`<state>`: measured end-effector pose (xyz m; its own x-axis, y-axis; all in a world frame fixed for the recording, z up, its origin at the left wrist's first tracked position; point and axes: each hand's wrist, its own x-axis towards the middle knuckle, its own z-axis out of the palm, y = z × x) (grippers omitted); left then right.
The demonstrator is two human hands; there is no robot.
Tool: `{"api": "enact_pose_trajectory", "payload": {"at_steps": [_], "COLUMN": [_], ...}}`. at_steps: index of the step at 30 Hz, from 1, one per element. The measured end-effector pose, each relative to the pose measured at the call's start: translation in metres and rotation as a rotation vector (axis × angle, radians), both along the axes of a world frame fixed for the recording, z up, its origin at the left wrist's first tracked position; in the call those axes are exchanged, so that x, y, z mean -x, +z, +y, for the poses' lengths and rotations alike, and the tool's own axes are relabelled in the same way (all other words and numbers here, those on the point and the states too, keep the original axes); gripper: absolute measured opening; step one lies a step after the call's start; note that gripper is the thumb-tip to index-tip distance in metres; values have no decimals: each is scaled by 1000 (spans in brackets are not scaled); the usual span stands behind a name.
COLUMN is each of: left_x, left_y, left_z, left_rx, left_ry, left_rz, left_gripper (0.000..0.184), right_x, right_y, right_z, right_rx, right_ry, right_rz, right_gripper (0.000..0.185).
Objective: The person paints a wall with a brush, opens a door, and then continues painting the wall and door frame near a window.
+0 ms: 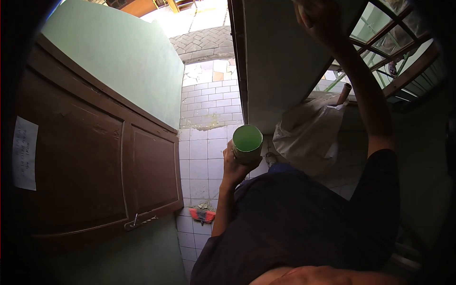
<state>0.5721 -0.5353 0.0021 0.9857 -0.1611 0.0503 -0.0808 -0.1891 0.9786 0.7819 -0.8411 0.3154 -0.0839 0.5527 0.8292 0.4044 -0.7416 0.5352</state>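
Note:
A round container [248, 138] with pale green liquid inside is held upright in my left hand [236, 167], whose fingers wrap round its side in front of my body. My right hand [319, 18] is raised at the top of the view, beside a dark wall surface [280, 57]. Its fingers look bent, but it is dark there and cut by the frame edge, so what they hold cannot be made out.
A brown door [76, 156] with a paper sheet [25, 153] stands at left. A red broom head [203, 215] lies on the tiled floor [198, 166]. A whitish sack [311, 130] and a barred window [380, 52] are at right. Paving shows beyond the doorway.

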Motion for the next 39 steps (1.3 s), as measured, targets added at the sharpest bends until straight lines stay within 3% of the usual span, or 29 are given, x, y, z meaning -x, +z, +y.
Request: {"api": "enact_pose_trajectory", "payload": {"at_steps": [2,4,7,9,12,15,18,19,21,24,27,31,32,34,35,36,37,39], "left_x": [2,3,6,8,17,26,35,38,42,48,48,48,48,45,45,47,49,50], "left_y": [2,4,6,6,15,13,12,12,8,8,8,6,3,-3,-1,0,0,-9], "left_z": [1,0,1,4,10,19,30,32,35,36,36,32,30,25,21,17,12,5], "left_rx": [-13,-22,-2,-52,-100,-137,-178,-176,-182,-193,-146,-133,-141,-276,-285,-263,-241,-186], "left_ry": [-19,-39,-49,-84,-57,-9,35,47,73,110,108,94,103,139,146,163,179,180], "left_rz": [3,0,-8,-27,-64,-101,-123,-105,-88,-61,0,-16,-20,-268,-278,-238,-195,-92], "left_gripper": [91,90,87,86,87,85,82,82,83,83,88,93,93,87,87,88,89,90], "right_x": [-14,-21,-8,-4,-3,-7,-5,-1,4,-9,-10,2,6,19,27,36,50,86], "right_y": [-66,-146,-246,-292,-271,-170,-78,-60,-39,-84,-193,-316,-335,-354,-360,-364,-359,-327], "right_z": [-2,12,35,43,41,25,11,10,10,13,32,43,44,41,38,35,33,26], "right_rx": [88,311,383,370,196,-100,-138,-134,-176,-134,102,301,215,124,-70,-264,-266,-739], "right_ry": [-164,-230,-45,52,111,133,137,144,97,-35,-139,-117,-69,-10,51,115,124,332], "right_rz": [297,201,539,921,964,857,494,499,188,258,459,951,1056,1151,1246,1339,1336,1592], "right_gripper": [19,22,24,20,15,22,26,26,24,27,30,28,24,19,15,11,11,11]}}
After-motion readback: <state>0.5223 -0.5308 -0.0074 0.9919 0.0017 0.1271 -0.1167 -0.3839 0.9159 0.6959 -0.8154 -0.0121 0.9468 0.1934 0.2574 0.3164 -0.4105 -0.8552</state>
